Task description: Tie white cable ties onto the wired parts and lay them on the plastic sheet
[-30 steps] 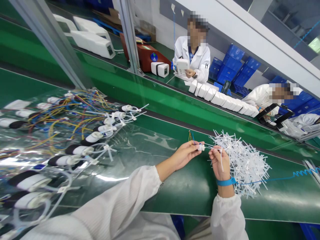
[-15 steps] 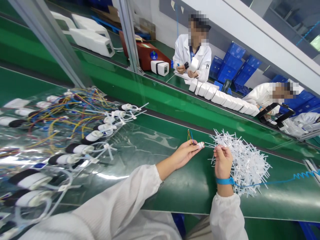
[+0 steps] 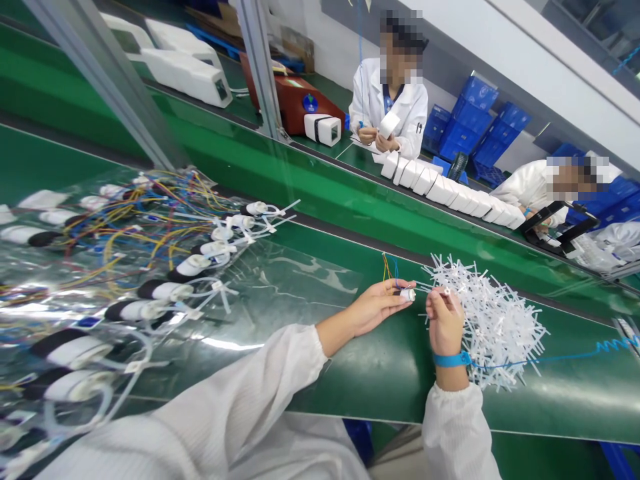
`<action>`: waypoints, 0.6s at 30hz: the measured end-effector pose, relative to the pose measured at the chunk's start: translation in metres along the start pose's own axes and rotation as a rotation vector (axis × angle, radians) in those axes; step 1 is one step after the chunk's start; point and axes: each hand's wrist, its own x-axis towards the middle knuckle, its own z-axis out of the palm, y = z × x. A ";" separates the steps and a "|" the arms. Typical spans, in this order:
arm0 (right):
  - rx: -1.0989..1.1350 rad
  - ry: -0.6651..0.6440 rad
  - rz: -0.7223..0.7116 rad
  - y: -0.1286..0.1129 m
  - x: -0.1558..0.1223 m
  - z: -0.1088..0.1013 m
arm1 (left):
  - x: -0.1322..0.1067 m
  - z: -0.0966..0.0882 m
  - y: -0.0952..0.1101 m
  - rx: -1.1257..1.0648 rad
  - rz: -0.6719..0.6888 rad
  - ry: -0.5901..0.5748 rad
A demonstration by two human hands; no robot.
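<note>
My left hand (image 3: 376, 305) pinches a small white cylindrical part (image 3: 407, 294) with thin yellow and blue wires (image 3: 389, 268) rising from it. My right hand (image 3: 444, 321) is closed on a white cable tie (image 3: 445, 292) held close to that part, at the left edge of a heap of white cable ties (image 3: 493, 325). A blue wrist strap (image 3: 451, 360) sits on my right wrist, its coiled cord (image 3: 575, 353) running right. Both hands hover just above the green bench (image 3: 350, 373).
A clear plastic sheet (image 3: 280, 280) at left carries several white-and-black parts (image 3: 165, 291) with tied coloured wires (image 3: 125, 233). Beyond the green conveyor (image 3: 320, 193), two people in white coats work by a row of white housings (image 3: 450, 193). Blue crates (image 3: 480, 127) stand behind.
My right hand, which held a tie at the part a second ago, drew back to the heap and has come up again with a tie by the part. The left hand barely moved.
</note>
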 end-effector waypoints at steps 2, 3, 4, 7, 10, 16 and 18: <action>0.006 -0.058 0.041 -0.002 -0.002 0.002 | 0.000 0.001 0.001 0.008 0.008 -0.008; 0.013 -0.085 0.057 -0.004 -0.003 0.003 | 0.000 0.001 0.001 0.010 0.013 -0.010; 0.020 -0.109 0.071 -0.005 -0.004 0.005 | 0.000 0.001 0.000 0.013 0.017 -0.013; 0.047 -0.150 0.096 -0.007 -0.007 0.007 | 0.001 -0.001 -0.001 0.025 0.022 -0.015; 0.064 -0.168 0.101 -0.007 -0.008 0.009 | 0.002 -0.004 -0.004 0.049 0.019 -0.016; 0.072 -0.161 0.076 -0.005 -0.008 0.009 | 0.004 -0.004 -0.005 0.095 0.062 -0.017; 0.075 -0.164 0.071 -0.005 -0.008 0.008 | 0.004 -0.004 -0.005 0.116 0.066 -0.014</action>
